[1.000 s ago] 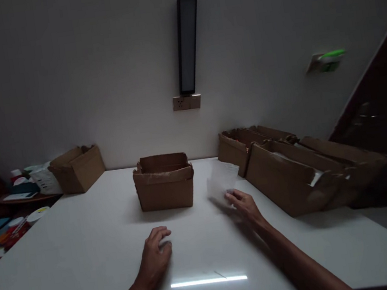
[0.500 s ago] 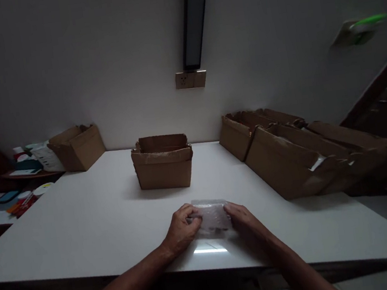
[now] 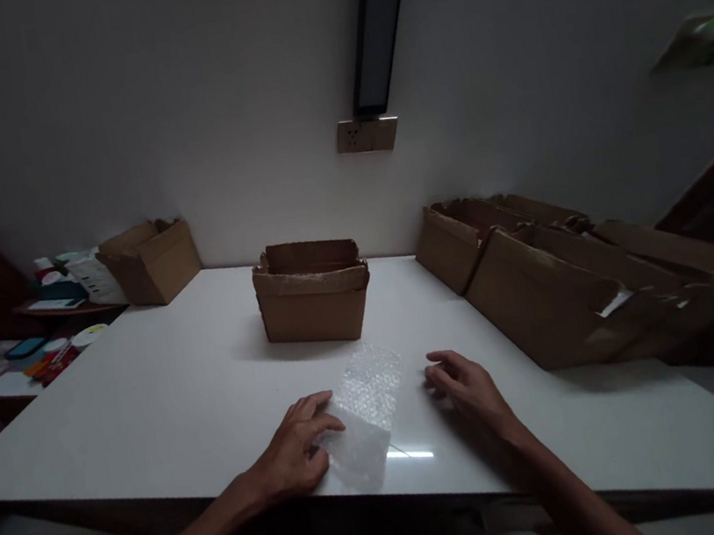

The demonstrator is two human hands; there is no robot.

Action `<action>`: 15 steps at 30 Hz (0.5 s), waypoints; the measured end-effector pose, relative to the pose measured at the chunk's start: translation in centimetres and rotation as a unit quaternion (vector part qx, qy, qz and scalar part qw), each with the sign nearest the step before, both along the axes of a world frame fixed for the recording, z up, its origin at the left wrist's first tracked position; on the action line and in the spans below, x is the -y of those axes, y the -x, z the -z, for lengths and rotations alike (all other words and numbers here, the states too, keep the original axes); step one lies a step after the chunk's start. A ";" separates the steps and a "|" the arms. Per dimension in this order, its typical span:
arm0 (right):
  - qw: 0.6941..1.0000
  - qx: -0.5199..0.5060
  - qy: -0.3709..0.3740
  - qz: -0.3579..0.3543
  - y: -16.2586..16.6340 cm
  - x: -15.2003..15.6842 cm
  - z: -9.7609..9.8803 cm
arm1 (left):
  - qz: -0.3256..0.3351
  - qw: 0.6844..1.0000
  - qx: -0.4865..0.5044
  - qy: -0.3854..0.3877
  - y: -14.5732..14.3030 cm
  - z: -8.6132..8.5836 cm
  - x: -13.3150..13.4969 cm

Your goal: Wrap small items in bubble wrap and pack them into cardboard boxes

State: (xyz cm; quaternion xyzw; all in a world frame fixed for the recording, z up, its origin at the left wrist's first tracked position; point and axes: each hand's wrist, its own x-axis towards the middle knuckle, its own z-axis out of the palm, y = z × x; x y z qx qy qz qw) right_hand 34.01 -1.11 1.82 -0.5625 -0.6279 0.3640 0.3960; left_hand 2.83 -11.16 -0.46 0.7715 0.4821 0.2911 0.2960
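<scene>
A clear bubble wrap pouch lies at a slant on the white table near its front edge. Its lower part looks smoother and flatter than the bubbled upper part. My left hand is at the pouch's left side, fingers spread, fingertips touching or just over its edge. To the right of the pouch, apart from it, my right hand hovers with loosely bent fingers and nothing in them. Beyond the pouch stands an open cardboard box.
More open cardboard boxes stand in a group along the right side of the white table. Another cardboard box sits at the back left corner. A side shelf on the left holds small containers. A wall socket is at the back.
Both hands have let go of the bubble wrap, which now lies flat and longer on the table. My right hand has moved off to the right, my left hand to the left. The view shifted slightly.
</scene>
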 end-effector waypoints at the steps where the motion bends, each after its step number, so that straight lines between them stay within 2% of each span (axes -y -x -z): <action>1: 0.999 0.033 -0.027 0.013 -0.4 0.1 -0.1 | 0.006 1.000 -0.008 0.009 0.5 -0.1 0.2; 3: 0.992 0.094 -0.081 0.016 -0.4 0.5 -0.2 | 0.019 1.000 -0.013 0.004 1.1 -0.4 0.5; 5: 0.983 0.134 -0.126 -0.027 0.7 1.2 -0.1 | 0.039 0.999 -0.018 -0.016 1.1 -0.4 0.5; 8: 0.947 0.192 -0.204 -0.158 4.1 2.9 0.7 | 0.062 0.996 -0.037 -0.045 0.3 0.0 0.2; 11: 0.884 0.281 -0.235 -0.291 6.9 3.6 1.5 | 0.059 0.993 -0.058 -0.082 -0.4 0.4 0.2; 13: 0.859 0.340 -0.229 -0.305 7.1 2.7 1.8 | 0.062 0.991 -0.068 -0.099 -0.5 0.5 0.4; 15: 0.860 0.389 -0.222 -0.244 5.9 0.7 1.8 | 0.074 0.989 -0.077 -0.103 -0.4 0.4 0.6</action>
